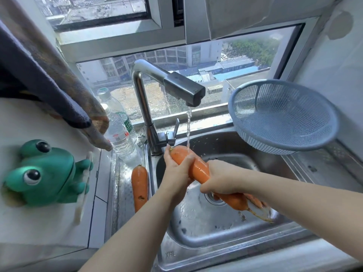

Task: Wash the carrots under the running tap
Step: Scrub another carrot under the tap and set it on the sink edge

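Observation:
A large wet carrot (pixel 199 168) is held slantwise over the steel sink (pixel 206 232), its thick end under the thin stream from the tap (pixel 184 89). My left hand (pixel 176 169) wraps the carrot's thick upper part. My right hand (pixel 222 176) grips its lower middle, and the thin root end sticks out below my right forearm. A second carrot (pixel 139 186) lies on the steel ledge left of the basin. More orange shows under my right forearm near the drain, too hidden to identify.
A blue plastic colander (pixel 282 116) sits tilted at the sink's back right. Behind the tap on the left stand two clear water bottles (pixel 119 132). A green frog holder (pixel 47 173) hangs on the left wall, with towels (pixel 59 91) above it.

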The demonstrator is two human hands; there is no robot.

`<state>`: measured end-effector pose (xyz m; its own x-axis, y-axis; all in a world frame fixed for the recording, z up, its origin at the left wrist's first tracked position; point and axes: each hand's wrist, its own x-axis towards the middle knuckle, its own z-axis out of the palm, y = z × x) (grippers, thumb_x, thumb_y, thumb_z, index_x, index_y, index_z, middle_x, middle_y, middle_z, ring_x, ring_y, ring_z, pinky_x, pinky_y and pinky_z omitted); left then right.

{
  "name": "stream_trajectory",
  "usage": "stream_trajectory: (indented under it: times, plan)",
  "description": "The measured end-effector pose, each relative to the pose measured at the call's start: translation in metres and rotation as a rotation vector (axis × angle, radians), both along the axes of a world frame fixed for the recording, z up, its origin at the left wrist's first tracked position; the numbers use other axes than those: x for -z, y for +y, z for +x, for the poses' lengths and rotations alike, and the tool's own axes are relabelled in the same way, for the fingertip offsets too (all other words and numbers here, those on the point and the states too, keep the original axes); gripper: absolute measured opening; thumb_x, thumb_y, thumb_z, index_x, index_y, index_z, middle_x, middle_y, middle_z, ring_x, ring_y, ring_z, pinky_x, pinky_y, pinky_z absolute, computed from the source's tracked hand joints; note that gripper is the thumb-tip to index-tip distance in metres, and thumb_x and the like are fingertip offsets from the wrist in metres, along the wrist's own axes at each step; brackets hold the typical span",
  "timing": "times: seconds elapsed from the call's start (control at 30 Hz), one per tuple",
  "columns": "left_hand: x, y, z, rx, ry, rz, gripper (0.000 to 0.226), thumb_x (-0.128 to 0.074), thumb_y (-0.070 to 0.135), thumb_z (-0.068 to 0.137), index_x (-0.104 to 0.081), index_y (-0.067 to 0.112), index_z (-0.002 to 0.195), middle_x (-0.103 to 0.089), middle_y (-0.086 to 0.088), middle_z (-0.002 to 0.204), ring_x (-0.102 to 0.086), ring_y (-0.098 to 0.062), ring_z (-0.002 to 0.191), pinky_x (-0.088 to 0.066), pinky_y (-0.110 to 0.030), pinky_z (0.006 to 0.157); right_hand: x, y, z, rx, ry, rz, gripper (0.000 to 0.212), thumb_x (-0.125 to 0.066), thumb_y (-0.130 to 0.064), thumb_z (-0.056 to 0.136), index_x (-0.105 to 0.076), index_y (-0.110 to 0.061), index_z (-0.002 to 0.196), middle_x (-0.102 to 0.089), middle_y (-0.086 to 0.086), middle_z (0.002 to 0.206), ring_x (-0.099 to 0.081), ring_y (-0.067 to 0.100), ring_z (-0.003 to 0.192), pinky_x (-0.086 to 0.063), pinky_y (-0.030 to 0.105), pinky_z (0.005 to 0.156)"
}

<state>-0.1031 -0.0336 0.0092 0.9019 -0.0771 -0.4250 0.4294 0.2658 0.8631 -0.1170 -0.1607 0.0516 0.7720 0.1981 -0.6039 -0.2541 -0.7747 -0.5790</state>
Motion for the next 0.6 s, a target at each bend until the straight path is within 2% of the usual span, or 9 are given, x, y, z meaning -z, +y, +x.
stream_trajectory:
  times: [0.03, 0.13, 0.2, 0.27, 0.37, 0.47, 0.57, 0.6]
  plan:
    - [0.001, -0.004, 0.0, -0.04, 0.008, 0.029, 0.074, -0.056, 0.018, 0.095, -0.011, 0.042, 0.149, -0.046, 0.005, 0.109, -0.062, -0.023, 0.09, -0.055, -0.041, 0.072, 0.0, 0.002, -0.001, -0.018, -0.023, -0.031, 0.019, -0.065, -0.013, 0.079, -0.05, -0.009, 0.09, -0.061, 0.002, 0.068, -0.058, 0.003, 0.039, -0.047, 0.022, 0.045]
    - [0.0, -0.009, 0.001, -0.102, 0.052, 0.097, 0.056, -0.041, 0.029, 0.102, -0.012, 0.042, 0.148, -0.044, -0.002, 0.124, -0.058, -0.018, 0.086, -0.055, -0.04, 0.072, 0.001, 0.005, -0.002, -0.049, -0.022, -0.046, 0.021, -0.065, -0.014, 0.078, -0.049, -0.008, 0.091, -0.064, 0.004, 0.07, -0.062, 0.008, 0.046, -0.05, 0.025, 0.05]
    - [-0.003, -0.006, 0.0, -0.069, 0.065, 0.115, 0.054, -0.035, 0.031, 0.104, -0.008, 0.042, 0.15, -0.041, -0.003, 0.124, -0.057, -0.015, 0.083, -0.054, -0.037, 0.067, 0.001, 0.002, -0.002, -0.028, 0.016, 0.0, 0.02, -0.063, -0.013, 0.077, -0.05, -0.007, 0.091, -0.064, 0.006, 0.069, -0.064, 0.012, 0.049, -0.052, 0.028, 0.054]
    - [-0.006, 0.001, -0.002, 0.011, 0.042, 0.094, 0.062, -0.038, 0.03, 0.103, 0.001, 0.042, 0.15, -0.037, -0.003, 0.124, -0.06, -0.016, 0.085, -0.055, -0.037, 0.07, 0.001, -0.002, -0.001, 0.0, 0.048, 0.049, 0.016, -0.062, -0.011, 0.077, -0.05, -0.008, 0.088, -0.062, 0.003, 0.065, -0.062, 0.011, 0.047, -0.051, 0.027, 0.054]
    - [-0.009, 0.013, -0.007, 0.168, -0.024, 0.016, 0.091, -0.051, 0.015, 0.098, 0.023, 0.041, 0.146, -0.04, -0.002, 0.126, -0.063, -0.022, 0.1, -0.054, -0.042, 0.088, -0.001, -0.007, 0.001, 0.023, 0.07, 0.105, 0.011, -0.062, -0.01, 0.076, -0.051, -0.011, 0.078, -0.059, -0.003, 0.054, -0.06, 0.01, 0.045, -0.049, 0.025, 0.053]
    - [-0.013, 0.013, -0.01, 0.211, -0.049, 0.031, 0.108, -0.058, 0.005, 0.093, 0.033, 0.036, 0.142, -0.049, 0.006, 0.113, -0.064, -0.019, 0.097, -0.054, -0.039, 0.086, -0.001, -0.006, 0.0, 0.005, 0.034, 0.066, 0.01, -0.062, -0.011, 0.077, -0.053, -0.01, 0.082, -0.061, 0.001, 0.062, -0.06, 0.007, 0.045, -0.049, 0.024, 0.053]
    - [-0.012, 0.004, -0.006, 0.115, -0.023, 0.135, 0.108, -0.063, 0.021, 0.092, 0.031, 0.033, 0.144, -0.037, -0.007, 0.142, -0.059, -0.026, 0.109, -0.05, -0.045, 0.095, 0.003, 0.001, -0.004, -0.015, -0.048, 0.016, 0.017, -0.063, -0.013, 0.076, -0.052, -0.008, 0.087, -0.063, 0.003, 0.067, -0.064, 0.009, 0.049, -0.053, 0.027, 0.053]
    - [-0.011, 0.001, -0.004, 0.064, -0.008, 0.191, 0.104, -0.061, 0.03, 0.092, 0.029, 0.032, 0.145, -0.034, -0.01, 0.146, -0.056, -0.027, 0.113, -0.047, -0.047, 0.1, 0.004, 0.003, -0.005, -0.016, -0.074, 0.001, 0.021, -0.064, -0.014, 0.076, -0.051, -0.008, 0.09, -0.064, 0.003, 0.07, -0.065, 0.011, 0.05, -0.054, 0.027, 0.054]
